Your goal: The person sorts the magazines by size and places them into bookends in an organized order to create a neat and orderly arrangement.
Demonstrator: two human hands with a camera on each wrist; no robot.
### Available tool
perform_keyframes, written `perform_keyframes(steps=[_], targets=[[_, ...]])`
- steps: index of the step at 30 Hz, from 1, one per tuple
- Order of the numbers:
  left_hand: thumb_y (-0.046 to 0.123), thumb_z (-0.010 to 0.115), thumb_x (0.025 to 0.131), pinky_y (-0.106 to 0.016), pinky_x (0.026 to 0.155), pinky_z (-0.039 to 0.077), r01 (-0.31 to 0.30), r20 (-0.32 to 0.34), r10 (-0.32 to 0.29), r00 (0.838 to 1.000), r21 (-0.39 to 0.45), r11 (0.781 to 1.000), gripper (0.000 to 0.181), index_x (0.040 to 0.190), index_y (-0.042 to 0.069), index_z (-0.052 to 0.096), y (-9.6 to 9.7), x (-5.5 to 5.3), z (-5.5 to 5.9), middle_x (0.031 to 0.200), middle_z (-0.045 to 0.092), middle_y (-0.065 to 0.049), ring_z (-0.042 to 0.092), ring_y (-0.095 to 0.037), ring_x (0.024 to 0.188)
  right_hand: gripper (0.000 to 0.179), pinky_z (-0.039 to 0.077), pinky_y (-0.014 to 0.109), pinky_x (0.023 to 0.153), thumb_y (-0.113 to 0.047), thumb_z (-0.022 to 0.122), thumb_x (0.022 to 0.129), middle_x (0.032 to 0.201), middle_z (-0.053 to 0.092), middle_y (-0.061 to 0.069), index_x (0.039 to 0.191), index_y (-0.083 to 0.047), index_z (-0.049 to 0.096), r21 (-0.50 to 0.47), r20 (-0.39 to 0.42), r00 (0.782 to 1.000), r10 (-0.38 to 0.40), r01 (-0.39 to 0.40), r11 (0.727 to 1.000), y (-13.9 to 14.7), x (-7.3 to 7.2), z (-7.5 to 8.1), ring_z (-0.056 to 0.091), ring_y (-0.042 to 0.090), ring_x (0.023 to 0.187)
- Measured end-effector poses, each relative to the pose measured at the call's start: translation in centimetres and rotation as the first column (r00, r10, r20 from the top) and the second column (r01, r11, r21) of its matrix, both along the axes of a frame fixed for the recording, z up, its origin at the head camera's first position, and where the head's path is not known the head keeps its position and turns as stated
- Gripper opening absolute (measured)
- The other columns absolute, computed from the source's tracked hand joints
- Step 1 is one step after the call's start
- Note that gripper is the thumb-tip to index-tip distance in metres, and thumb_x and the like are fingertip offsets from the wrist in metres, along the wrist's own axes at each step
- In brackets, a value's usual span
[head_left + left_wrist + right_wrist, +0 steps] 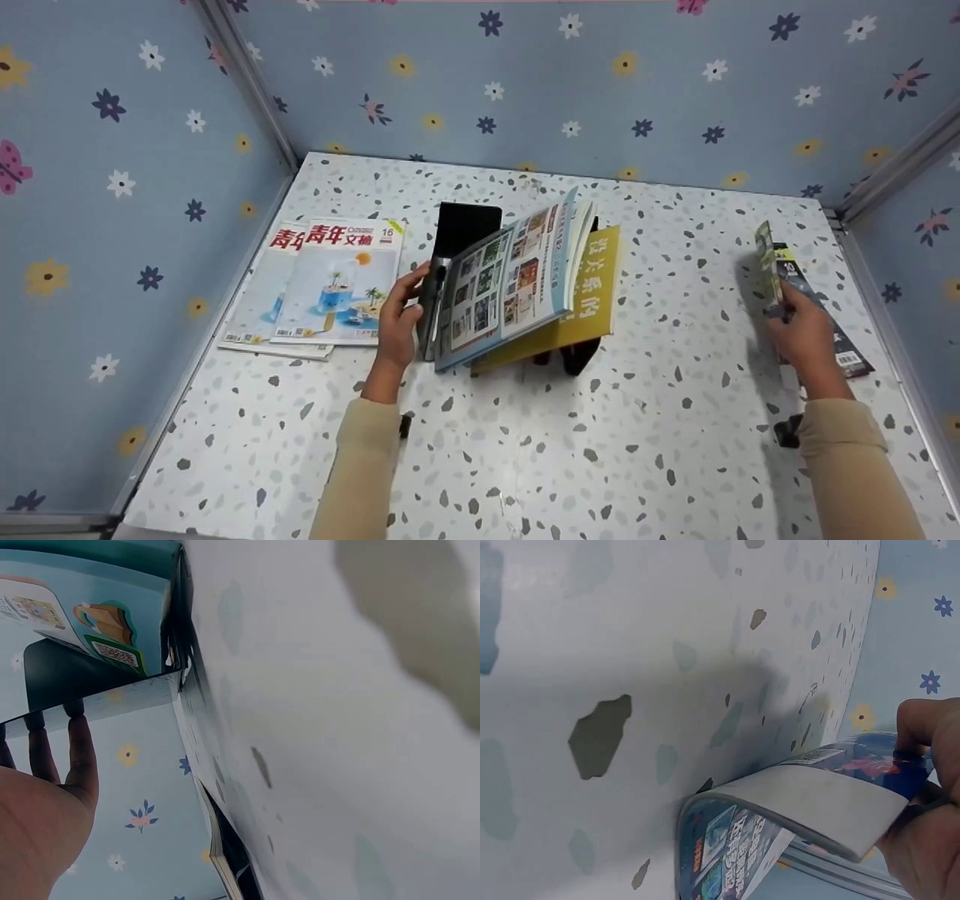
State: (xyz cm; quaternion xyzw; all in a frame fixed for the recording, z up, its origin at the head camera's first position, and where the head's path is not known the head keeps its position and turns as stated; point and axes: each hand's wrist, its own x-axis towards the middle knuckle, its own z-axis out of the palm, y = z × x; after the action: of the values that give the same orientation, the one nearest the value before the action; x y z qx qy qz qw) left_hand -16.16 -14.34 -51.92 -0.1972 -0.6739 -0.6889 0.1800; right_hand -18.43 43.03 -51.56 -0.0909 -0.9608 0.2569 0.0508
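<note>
Tan sleeves (358, 465) reach forward over a speckled table (637, 450), well apart.
At the table's right side, the right hand (806, 334) pinches a bent magazine (766, 259) between thumb and fingers; seen nearly edge-on, its visible length runs toward the back wall (525, 90), beside a dark magazine (844, 341). Fingers spread and fairly straight, the left hand (397, 322) touches a black bookend (469, 229) beside leaning books (502, 285).

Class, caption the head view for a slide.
Left hand touches a bookend beside leaning books; right hand grips a magazine.
</note>
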Motion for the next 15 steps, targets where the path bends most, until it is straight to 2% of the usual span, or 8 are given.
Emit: perform_keyframes(steps=[4,9,15], targets=[[0.016,0.040,0.083,-0.030,0.081,0.039,-0.001,0.004,0.001,1.000,0.005,1.000,0.050,0.125,-0.012,0.039,-0.02,0.03,0.03,0.131,0.037,-0.027,0.047,-0.019,0.101,0.077,0.037,0.052,0.076,-0.001,0.048,0.077,0.117,0.047,0.029,0.142,-0.024,0.015,-0.023,-0.013,1.000,-0.010,0.009,1.000,-0.04,0.13,-0.07,0.045,0.040,0.101],[0.022,0.041,0.084,-0.031,0.080,0.039,-0.002,0.004,0.002,1.000,-0.001,1.000,0.053,0.125,-0.012,0.038,-0.04,0.10,0.07,0.131,0.036,-0.028,0.047,-0.019,0.100,0.091,0.039,0.051,0.068,0.002,0.047,0.075,0.124,0.040,0.034,0.139,-0.040,-0.002,-0.036,0.034,0.999,-0.022,0.023,0.999,-0.18,0.19,0.20,0.044,0.047,0.101],[0.028,0.042,0.086,-0.032,0.081,0.040,0.004,-0.011,-0.004,1.000,-0.007,1.000,0.056,0.125,-0.013,0.038,-0.01,0.13,0.07,0.130,0.036,-0.030,0.048,-0.019,0.101,0.092,0.038,0.055,0.072,0.000,0.047,0.076,0.132,0.029,0.033,0.137,-0.043,-0.006,0.000,0.063,0.997,-0.033,0.033,0.999,-0.18,0.06,0.26,0.041,0.052,0.104]])
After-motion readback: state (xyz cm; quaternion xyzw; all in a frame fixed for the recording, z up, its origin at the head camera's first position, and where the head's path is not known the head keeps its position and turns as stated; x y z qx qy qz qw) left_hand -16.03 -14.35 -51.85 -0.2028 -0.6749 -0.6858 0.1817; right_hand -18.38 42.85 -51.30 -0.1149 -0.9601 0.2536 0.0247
